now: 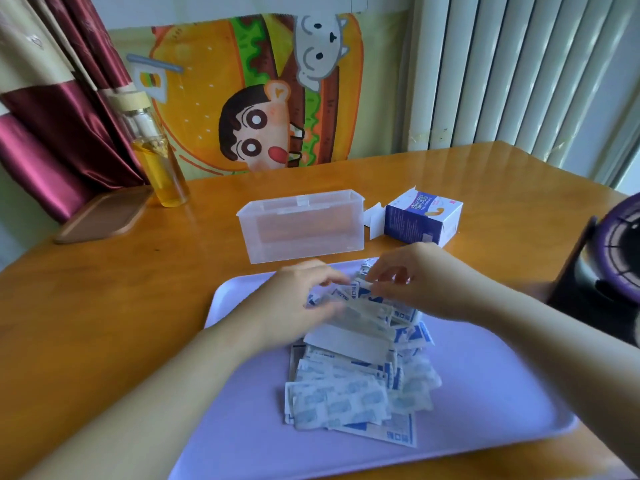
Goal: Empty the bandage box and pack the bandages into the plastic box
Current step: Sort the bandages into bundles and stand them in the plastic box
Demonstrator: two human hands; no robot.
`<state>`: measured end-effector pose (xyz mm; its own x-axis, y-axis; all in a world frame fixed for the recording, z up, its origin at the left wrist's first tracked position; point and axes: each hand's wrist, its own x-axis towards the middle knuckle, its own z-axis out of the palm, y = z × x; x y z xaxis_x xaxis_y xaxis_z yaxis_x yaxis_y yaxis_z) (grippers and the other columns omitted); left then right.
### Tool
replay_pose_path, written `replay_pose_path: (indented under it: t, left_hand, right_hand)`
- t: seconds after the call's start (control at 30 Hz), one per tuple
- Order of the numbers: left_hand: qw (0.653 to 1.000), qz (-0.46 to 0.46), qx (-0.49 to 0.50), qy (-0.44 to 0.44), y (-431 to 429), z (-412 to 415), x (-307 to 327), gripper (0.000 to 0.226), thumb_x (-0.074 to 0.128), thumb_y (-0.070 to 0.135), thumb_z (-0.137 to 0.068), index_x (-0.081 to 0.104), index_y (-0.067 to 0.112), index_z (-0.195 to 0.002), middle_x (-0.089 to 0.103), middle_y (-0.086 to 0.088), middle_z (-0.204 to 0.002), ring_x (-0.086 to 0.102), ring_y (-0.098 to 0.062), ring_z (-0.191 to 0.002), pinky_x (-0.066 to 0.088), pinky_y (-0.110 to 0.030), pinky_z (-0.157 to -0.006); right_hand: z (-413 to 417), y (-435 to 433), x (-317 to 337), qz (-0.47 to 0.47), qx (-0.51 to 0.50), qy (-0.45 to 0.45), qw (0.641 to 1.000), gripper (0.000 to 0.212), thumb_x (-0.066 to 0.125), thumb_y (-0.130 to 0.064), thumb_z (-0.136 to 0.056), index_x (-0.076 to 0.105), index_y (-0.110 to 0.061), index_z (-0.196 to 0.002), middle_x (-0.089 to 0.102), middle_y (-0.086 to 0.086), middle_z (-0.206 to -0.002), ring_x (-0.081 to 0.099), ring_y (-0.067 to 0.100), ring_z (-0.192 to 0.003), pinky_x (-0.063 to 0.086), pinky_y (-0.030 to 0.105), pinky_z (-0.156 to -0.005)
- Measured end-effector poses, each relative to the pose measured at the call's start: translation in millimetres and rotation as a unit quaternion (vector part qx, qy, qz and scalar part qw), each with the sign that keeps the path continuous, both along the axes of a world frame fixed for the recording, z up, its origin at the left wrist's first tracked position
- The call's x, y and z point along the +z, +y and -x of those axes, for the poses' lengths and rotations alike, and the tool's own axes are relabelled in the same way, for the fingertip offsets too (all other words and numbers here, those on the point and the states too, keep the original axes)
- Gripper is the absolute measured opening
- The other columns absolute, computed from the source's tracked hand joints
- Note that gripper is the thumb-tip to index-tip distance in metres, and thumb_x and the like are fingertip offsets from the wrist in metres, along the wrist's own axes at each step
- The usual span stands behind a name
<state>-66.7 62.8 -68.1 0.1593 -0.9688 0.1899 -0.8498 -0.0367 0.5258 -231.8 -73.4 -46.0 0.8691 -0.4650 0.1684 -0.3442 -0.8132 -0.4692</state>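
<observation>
A lavender tray [485,393] lies on the wooden tabletop [104,306]. The bandages [346,400] lie in a loose, overlapping pile on the tray, running from its centre toward 12 o'clock.

Both hands work at the 12 o'clock end of the pile, near each other but apart. The left hand [298,299] grips several bandages with curled fingers. The right hand [419,278] pinches the opposite ends of the same strips. Motion blur hides the exact finger placement.

The plastic box [301,226] stands open-topped just beyond the tray at 12 o'clock. The bandage box [420,218] lies at 1 o'clock, flaps open toward the plastic box.

A bottle [159,161] of yellow liquid stands at 10 o'clock beside a wooden board [104,214].
</observation>
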Motion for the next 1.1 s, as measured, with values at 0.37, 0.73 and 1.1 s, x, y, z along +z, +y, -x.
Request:
replay_pose_path:
  t: [0.37, 0.73, 1.1]
  left_hand:
    - [0.991, -0.098, 0.004, -0.089, 21, 10, -11, 0.052, 0.071, 0.052, -0.073, 0.038, 0.043, -0.113, 0.029, 0.023, -0.113, 0.036, 0.005, -0.106, 0.037, -0.020, -0.092]
    - [0.992, -0.123, 0.010, -0.014, 21, 13, -8, 0.025, 0.074, 0.040, -0.077, 0.054, 0.030, -0.090, 0.030, 0.021, -0.104, 0.048, 0.006, -0.093, 0.046, -0.029, -0.086]
    - [0.988, 0.081, 0.070, -0.114, 34, -11, -8, 0.041, 0.067, 0.006, -0.077, 0.052, 0.043, -0.067, 0.042, 0.026, -0.103, 0.033, 0.000, -0.094, 0.027, -0.010, -0.086]
  right_hand:
    - [2, 28, -19, -0.008, 0.026, 0.133, 0.991, 0.041, 0.071, -0.046, -0.076, 0.056, -0.029, -0.110, 0.051, -0.017, -0.076, 0.049, 0.004, -0.070, 0.041, 0.020, -0.060]
    - [-4, 25, -18, -0.080, 0.022, 0.149, 0.985, 0.025, 0.064, -0.039, -0.084, 0.051, -0.028, -0.067, 0.052, -0.011, -0.066, 0.045, 0.005, -0.058, 0.033, 0.018, -0.051]
    - [9, 10, -8, -0.095, -0.055, 0.034, 0.993, 0.009, 0.065, -0.030, -0.085, 0.062, -0.023, -0.081, 0.061, -0.007, -0.067, 0.054, 0.006, -0.057, 0.045, 0.021, -0.060]
